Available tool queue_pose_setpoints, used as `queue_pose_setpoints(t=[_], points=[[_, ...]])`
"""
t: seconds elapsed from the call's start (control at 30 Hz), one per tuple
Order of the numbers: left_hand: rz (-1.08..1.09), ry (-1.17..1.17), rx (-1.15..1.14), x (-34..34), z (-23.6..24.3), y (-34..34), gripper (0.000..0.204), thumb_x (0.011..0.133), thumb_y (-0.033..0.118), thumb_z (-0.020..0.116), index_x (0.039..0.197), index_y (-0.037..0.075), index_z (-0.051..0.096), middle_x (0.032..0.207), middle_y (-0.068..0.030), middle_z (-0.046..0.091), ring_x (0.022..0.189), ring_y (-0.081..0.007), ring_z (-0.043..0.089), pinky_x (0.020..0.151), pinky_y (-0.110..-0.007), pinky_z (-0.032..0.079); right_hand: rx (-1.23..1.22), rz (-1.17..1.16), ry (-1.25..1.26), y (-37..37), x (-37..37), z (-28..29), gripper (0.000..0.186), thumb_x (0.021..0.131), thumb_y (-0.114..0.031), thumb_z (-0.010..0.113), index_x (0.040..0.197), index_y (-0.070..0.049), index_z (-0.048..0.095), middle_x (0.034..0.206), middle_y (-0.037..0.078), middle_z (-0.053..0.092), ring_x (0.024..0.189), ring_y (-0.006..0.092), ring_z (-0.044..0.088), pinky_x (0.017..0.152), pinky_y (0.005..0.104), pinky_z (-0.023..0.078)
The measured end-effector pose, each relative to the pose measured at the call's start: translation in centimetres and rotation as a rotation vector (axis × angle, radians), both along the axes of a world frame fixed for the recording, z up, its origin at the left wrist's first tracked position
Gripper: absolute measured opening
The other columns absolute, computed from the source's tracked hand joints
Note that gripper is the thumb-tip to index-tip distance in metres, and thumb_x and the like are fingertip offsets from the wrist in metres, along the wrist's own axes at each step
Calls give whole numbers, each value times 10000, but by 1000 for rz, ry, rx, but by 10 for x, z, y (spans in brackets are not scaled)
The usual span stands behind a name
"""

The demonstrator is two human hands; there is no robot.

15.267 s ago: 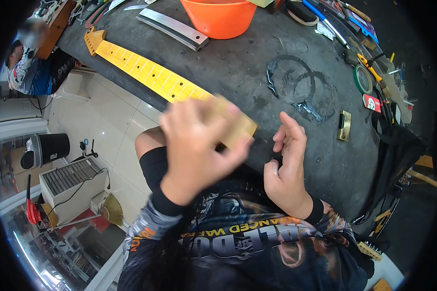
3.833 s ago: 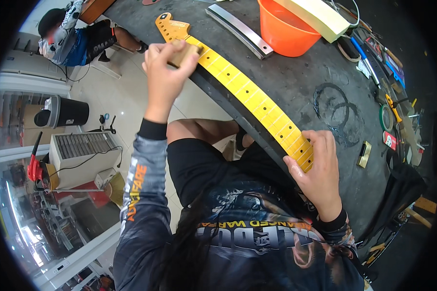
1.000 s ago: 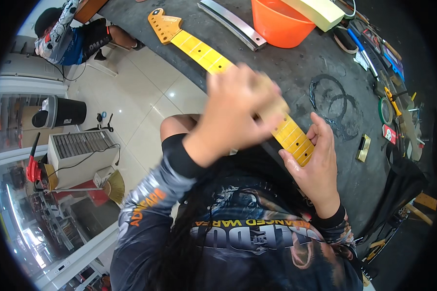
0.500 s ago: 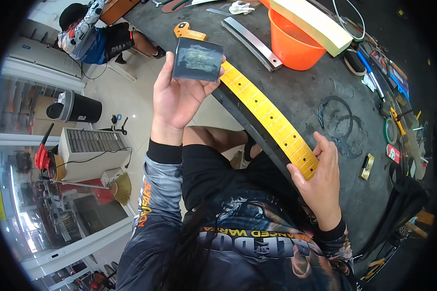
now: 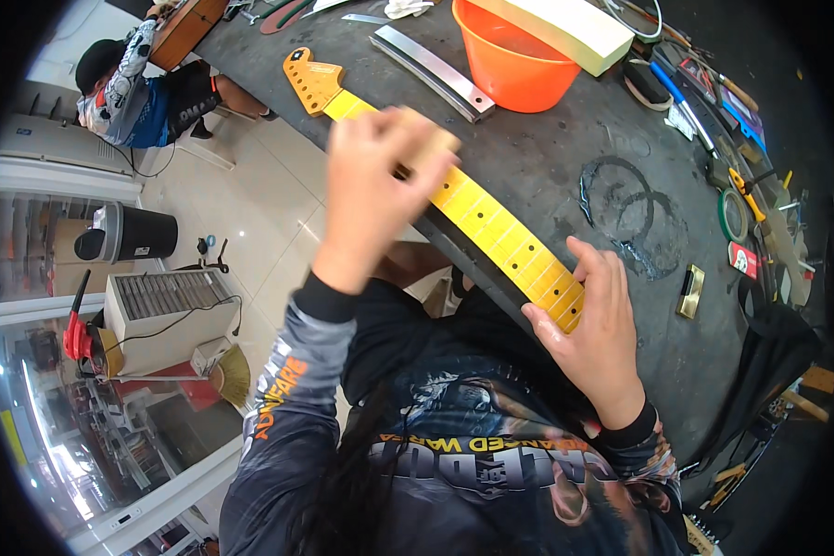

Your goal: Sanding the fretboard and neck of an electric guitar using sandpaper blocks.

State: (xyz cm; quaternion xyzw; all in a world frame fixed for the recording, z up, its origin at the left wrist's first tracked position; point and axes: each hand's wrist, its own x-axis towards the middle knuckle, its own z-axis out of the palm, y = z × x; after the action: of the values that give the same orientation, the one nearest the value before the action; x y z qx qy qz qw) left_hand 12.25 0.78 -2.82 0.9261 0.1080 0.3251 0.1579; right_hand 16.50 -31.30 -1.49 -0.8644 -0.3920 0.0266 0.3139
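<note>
A guitar neck point(image 5: 496, 227) with a yellow fretboard and black dot inlays lies fretboard up along the near edge of the workbench, its headstock point(image 5: 311, 80) at the far left. My left hand point(image 5: 375, 181), smeared by motion, is closed around a tan sanding block point(image 5: 429, 134). The block is over the fretboard near the headstock end; its dark face is hidden, and whether it touches the frets I cannot tell. At the near end of the neck, my right hand point(image 5: 598, 329) grips the heel, thumb on the near edge and fingers on the far one.
Beyond the neck are a metal levelling beam point(image 5: 433, 74), an orange bucket point(image 5: 514, 60) and a pale foam-like block point(image 5: 565, 32). Wet rings point(image 5: 635, 208) mark the dark workbench point(image 5: 537, 148). A small brass-coloured block point(image 5: 689, 292) and green tape point(image 5: 737, 217) lie right. Another person point(image 5: 148, 93) sits far left.
My left hand has turned over, bringing the sanding block from dark face up to down over the fretboard. My right hand keeps its hold at the heel. The whole view has shifted slightly.
</note>
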Motion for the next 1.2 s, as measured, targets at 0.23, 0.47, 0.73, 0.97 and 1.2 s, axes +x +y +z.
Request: queue_pose_setpoints(t=[0.23,0.47,0.73,0.97,1.2], points=[[-173,13,64,12,0,-1,402,884,331,965,1234,147,892,1276,-172,781,1203,-378,688,1069,-502,547,9,-32,11,-4,-3,0,875,861,-213,979,1586,-35,521,1212,180,587,1095,389,607,981,505,527],[-264,-392,-1430,-22,7,84,536,1209,451,603,1487,6,716,1421,-208,793,1215,-360,782,1040,-473,613,105,82,-70,-1,2,10,705,883,-174,962,1493,-58,628,1282,180,628,1174,411,622,1024,509,523],[-426,-245,-1844,-68,17,-30,661,1246,563,426,1666,68,546,1520,-199,734,1265,-366,786,1060,-498,642,318,233,-138,55,-25,35,550,889,-118,948,1382,-100,705,1356,158,635,1260,404,633,1064,512,529],[-581,-149,-1951,-90,29,-59,639,1255,537,441,1697,80,510,1526,-150,706,1304,-272,760,1066,-470,656,403,229,-109,83,-28,31,552,876,-191,986,1327,-104,681,1587,199,577,1421,453,595,1179,557,505],[-567,-149,-1882,-97,21,-59,582,1263,509,486,1634,65,550,1460,-109,719,1265,-209,756,1024,-417,673,375,235,-79,86,-24,25,513,875,-134,970,1299,-109,683,1596,196,577,1395,447,600,1162,547,509]])
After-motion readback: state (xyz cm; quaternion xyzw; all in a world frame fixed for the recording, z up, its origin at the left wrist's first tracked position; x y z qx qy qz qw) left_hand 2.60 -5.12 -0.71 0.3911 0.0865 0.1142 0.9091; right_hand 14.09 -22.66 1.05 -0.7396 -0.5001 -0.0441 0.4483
